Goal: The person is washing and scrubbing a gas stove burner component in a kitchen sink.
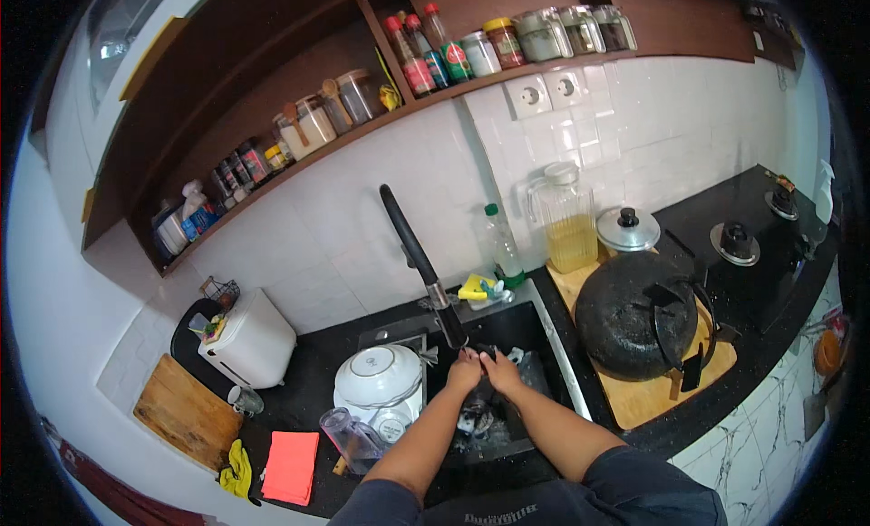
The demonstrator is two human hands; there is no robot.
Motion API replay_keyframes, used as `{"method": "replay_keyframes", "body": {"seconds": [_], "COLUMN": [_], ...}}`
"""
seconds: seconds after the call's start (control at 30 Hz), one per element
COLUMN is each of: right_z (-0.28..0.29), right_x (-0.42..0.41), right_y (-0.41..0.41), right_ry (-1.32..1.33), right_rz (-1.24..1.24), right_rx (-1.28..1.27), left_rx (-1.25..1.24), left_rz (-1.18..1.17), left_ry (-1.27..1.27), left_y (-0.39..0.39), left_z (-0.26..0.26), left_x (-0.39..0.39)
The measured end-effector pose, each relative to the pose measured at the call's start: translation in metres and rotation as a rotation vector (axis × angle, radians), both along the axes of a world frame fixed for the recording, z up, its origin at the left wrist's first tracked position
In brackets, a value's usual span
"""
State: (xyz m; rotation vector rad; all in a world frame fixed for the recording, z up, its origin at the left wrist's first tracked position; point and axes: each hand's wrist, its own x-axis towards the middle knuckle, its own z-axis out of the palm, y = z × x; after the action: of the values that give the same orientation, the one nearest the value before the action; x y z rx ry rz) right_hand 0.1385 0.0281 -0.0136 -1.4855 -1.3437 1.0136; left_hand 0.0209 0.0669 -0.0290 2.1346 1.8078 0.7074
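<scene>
Both of my hands are close together over the black sink (537, 322), just below the spout of the black faucet (414, 254). My left hand (465, 371) and my right hand (501, 372) have their fingers on a small dark thing between them, too unclear to name. Beneath my wrists, wet items and water lie in the basin, partly hidden by my forearms. Left of the sink, upturned white bowls (378, 375) are stacked beside a clear glass mug (350, 439). A yellow sponge (476, 287) rests on the sink's back ledge.
To the right, a blackened wok (635, 315) lies upside down on a wooden board (632, 410), near a glass pitcher (571, 234) and a pot lid (628, 228). A green-capped plastic bottle (504, 247) stands behind the sink. A pink cloth (290, 466) lies at left. Above runs a wooden shelf (435, 103).
</scene>
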Motion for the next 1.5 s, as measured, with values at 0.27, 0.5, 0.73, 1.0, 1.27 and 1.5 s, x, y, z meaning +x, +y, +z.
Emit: {"method": "replay_keyframes", "body": {"seconds": [0.27,0.5,0.73,1.0,1.27,1.5], "right_z": [0.010,-0.005,0.003,-0.002,-0.023,-0.013], "right_x": [0.010,0.012,0.014,0.017,0.007,0.002], "right_y": [0.007,0.017,0.018,0.021,0.024,0.012], "right_ry": [-0.006,0.215,0.687,0.920,1.124,0.659], "right_rz": [-0.172,-0.341,-0.484,-0.400,-0.258,0.053], "right_rx": [0.033,0.188,0.027,-0.081,-0.334,-0.296], "left_rx": [0.099,-0.376,-0.624,-0.714,-0.766,-0.937], "left_rz": [-0.071,-0.178,-0.408,-0.274,-0.192,0.165], "left_ry": [0.016,-0.304,-0.514,-1.139,-1.405,-1.402], "left_y": [0.013,-0.006,-0.032,-0.060,-0.030,-0.022], "left_z": [0.021,0.066,0.068,0.051,0.037,0.043], "left_x": [0.023,0.023,-0.022,-0.028,-0.023,0.001]}}
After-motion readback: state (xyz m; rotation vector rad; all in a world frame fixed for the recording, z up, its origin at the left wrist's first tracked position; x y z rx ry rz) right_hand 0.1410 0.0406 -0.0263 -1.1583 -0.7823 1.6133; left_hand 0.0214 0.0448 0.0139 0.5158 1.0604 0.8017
